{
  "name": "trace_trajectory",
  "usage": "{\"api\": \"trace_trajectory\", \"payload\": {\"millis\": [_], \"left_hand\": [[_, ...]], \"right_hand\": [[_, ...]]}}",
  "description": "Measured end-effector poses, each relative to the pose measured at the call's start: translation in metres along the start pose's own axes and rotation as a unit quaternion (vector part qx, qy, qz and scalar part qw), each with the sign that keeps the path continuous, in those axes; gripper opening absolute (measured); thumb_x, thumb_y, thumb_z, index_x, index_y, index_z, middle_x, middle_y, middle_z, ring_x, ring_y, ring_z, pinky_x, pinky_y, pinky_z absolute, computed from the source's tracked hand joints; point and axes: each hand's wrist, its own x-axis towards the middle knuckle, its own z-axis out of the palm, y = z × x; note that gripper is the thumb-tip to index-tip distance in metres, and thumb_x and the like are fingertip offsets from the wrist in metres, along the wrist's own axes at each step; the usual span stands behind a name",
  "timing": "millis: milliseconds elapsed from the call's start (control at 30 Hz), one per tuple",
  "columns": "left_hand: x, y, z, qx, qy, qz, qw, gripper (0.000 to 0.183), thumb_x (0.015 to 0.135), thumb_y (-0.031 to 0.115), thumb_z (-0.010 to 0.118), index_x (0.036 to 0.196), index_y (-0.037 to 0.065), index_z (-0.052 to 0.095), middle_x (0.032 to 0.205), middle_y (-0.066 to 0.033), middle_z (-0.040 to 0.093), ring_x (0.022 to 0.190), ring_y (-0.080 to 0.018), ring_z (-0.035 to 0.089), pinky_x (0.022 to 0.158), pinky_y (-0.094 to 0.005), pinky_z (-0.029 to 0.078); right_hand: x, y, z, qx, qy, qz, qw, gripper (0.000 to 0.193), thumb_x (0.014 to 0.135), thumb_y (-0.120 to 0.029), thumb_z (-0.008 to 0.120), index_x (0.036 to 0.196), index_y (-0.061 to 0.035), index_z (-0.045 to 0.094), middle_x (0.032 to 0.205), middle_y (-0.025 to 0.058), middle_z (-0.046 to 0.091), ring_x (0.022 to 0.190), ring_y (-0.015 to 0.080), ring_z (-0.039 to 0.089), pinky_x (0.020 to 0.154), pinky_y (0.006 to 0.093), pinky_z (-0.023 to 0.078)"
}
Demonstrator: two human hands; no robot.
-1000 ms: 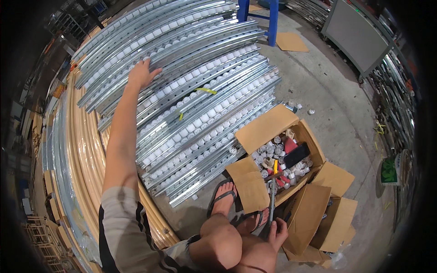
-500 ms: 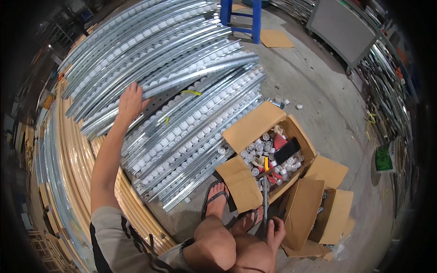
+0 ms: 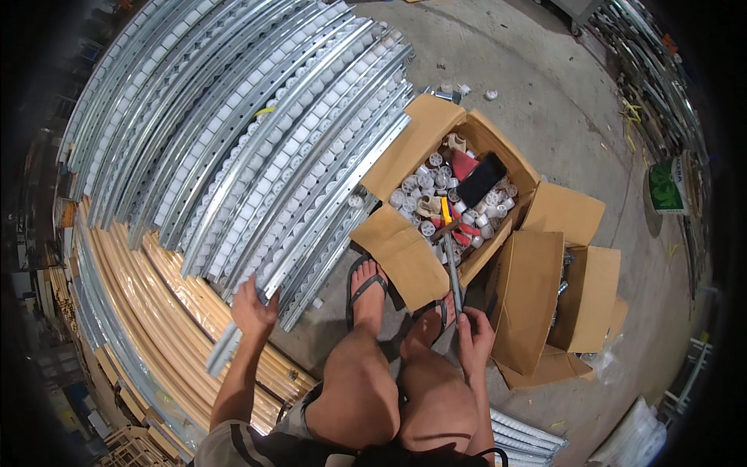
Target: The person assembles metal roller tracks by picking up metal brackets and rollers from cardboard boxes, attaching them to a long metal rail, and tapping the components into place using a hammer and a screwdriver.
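Note:
My left hand (image 3: 253,310) is closed around the near end of a long galvanized roller track (image 3: 334,187), a metal rail whose end juts out past the others. That rail lies on the near side of a wide stack of similar roller tracks (image 3: 233,132) with rows of white plastic wheels. My right hand (image 3: 474,341) is closed on the end of the metal handle of a hammer (image 3: 454,268), beside my right knee. The hammer's dark head rests over the near rim of an open cardboard box (image 3: 424,144) filled with white plastic wheels (image 3: 410,201).
Inside the box also lie a black phone (image 3: 481,179) and red pieces. A second cardboard box (image 3: 591,303) with metal parts stands to the right. Plastic-wrapped tan pipes (image 3: 140,311) run along the left. A green-and-white sack (image 3: 669,187) stands far right.
My left hand has come nearer and to the right, bringing a rail to the near side of the stack. The view has shifted; my right hand keeps hold of the hammer.

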Motion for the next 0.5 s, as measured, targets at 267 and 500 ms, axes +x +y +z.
{"api": "trace_trajectory", "payload": {"millis": [267, 500], "left_hand": [[-0.037, -0.005, 0.063, -0.032, -0.034, 0.102, 0.994, 0.075, 0.07, 0.012, 0.081, 0.136, -0.003, 0.049, 0.113, -0.0218, 0.053, 0.104, -0.0407, 0.052, 0.087, -0.0512, 0.041], [-0.042, -0.044, 0.104, 0.008, -0.028, 0.099, 0.995, 0.065, 0.069, 0.009, 0.083, 0.127, 0.0, 0.055, 0.116, -0.0203, 0.055, 0.104, -0.0401, 0.054, 0.087, -0.0486, 0.043]], "right_hand": [[0.007, 0.001, -0.004, 0.0, -0.005, 0.018, 1.0, 0.022, 0.097, -0.015, 0.064, 0.108, 0.0039, 0.068, 0.097, 0.0145, 0.071, 0.09, 0.0223, 0.067, 0.082, 0.034, 0.052], [0.016, -0.004, 0.003, -0.018, -0.014, -0.023, 0.999, 0.024, 0.097, -0.017, 0.065, 0.109, 0.0039, 0.068, 0.097, 0.0144, 0.07, 0.089, 0.0219, 0.067, 0.081, 0.0342, 0.053]]}}
